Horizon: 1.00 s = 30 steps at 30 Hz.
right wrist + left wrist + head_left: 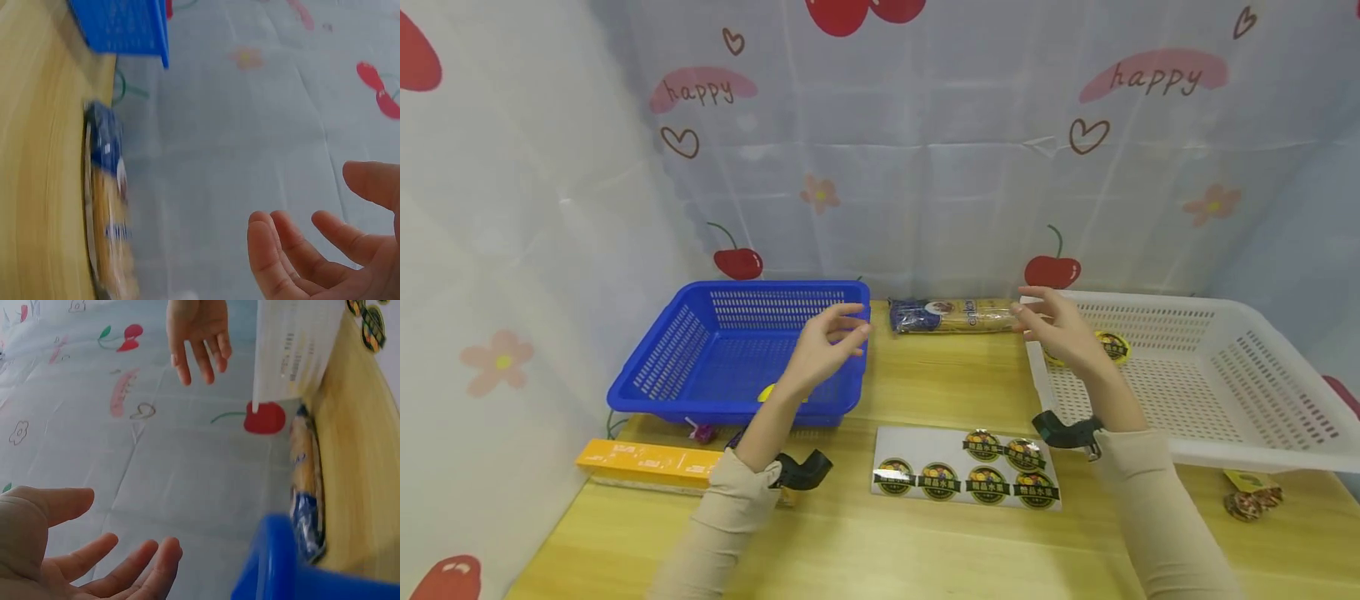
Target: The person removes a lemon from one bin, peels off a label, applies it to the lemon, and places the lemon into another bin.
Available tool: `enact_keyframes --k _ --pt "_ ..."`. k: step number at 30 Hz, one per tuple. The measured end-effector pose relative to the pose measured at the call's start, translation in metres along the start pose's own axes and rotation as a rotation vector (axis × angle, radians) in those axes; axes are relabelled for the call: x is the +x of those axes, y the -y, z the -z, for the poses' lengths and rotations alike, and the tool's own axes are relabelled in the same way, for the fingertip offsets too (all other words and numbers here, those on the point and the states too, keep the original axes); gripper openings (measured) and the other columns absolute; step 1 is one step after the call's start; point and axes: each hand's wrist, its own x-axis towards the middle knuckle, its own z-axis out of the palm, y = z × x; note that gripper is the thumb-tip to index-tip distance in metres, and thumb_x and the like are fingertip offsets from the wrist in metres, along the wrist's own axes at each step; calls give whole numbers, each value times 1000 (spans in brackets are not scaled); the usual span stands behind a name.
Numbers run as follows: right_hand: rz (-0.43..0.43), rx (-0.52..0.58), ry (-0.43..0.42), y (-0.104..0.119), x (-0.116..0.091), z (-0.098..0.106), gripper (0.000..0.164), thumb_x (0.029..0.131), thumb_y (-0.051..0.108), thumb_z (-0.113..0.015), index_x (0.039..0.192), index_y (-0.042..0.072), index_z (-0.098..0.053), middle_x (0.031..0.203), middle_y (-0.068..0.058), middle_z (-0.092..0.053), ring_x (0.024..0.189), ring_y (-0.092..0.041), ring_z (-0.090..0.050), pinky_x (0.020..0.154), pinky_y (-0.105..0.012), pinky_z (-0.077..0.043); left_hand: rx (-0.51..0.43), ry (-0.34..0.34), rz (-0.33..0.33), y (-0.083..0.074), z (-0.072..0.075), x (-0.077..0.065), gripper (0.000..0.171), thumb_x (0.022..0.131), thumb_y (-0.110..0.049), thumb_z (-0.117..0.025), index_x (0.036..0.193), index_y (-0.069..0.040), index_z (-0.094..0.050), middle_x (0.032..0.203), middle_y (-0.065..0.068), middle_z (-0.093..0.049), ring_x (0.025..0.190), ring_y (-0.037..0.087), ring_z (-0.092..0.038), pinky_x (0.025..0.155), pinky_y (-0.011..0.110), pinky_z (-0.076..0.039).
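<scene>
My left hand (823,346) hovers over the right side of the blue plastic basket (625,392), fingers loosely bent and thumb apart, holding nothing. Above the left rim of the white basket (1285,458) is my right hand (1060,329), likewise holding nothing, its fingers spread in the right wrist view. Between the baskets, against the back curtain, lies a long packet of what looks like dry noodles (951,317), clear with a blue end. The right fingertips appear near the packet's right end in the head view; the right wrist view shows them apart from it.
A white sheet (917,442) with several round fruit stickers lies in front. Yellow-edged stickers (1112,347) show in the white basket, a yellow piece (766,392) in the blue one. An orange box (655,458) is at left, a brown patterned item (1243,505) at right.
</scene>
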Motion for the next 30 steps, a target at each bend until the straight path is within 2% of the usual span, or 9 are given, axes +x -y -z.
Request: enact_keyframes --k 4,6,8,14,22,30 --pt "12 101 21 9 11 -30 53 98 22 -49 142 -2 -31 128 -31 -48 99 -33 -62 85 -43 -52 88 -12 52 3 35 -5 45 93 -17 -59 134 -2 -47 119 24 -59 102 37 -61 77 38 -55" --pt "8 143 38 14 16 -45 53 98 22 -50 142 -2 -31 128 -30 -48 102 -38 -59 84 -41 -53 130 -3 82 5 52 -6 47 93 -20 -59 135 -3 -46 122 23 -57 105 35 -60 78 37 -55" --pt "-5 176 60 18 22 -59 54 98 22 -50 143 0 -30 128 -29 -47 105 -39 -58 84 -38 -53 174 6 114 8 67 -6 49 94 -24 -59 136 -4 -45 125 23 -56 106 35 -60 78 38 -55" --pt "-11 282 122 27 40 -96 49 98 16 -50 141 0 -33 129 -29 -47 108 -42 -57 88 -46 -50 259 63 202 16 104 -1 52 95 -27 -56 138 -1 -42 128 26 -53 112 39 -55 80 41 -54" --pt "-61 320 206 27 61 -129 54 98 20 -51 144 3 -29 130 -28 -48 106 -38 -59 88 -43 -51 307 194 332 19 139 16 57 95 -29 -56 140 2 -37 130 30 -49 109 40 -57 84 46 -52" --pt "-123 404 236 22 75 -161 58 97 15 -50 147 3 -23 133 -30 -46 110 -45 -55 90 -47 -49 252 308 379 33 163 37 61 94 -25 -58 141 3 -32 135 30 -43 106 32 -60 89 47 -49"
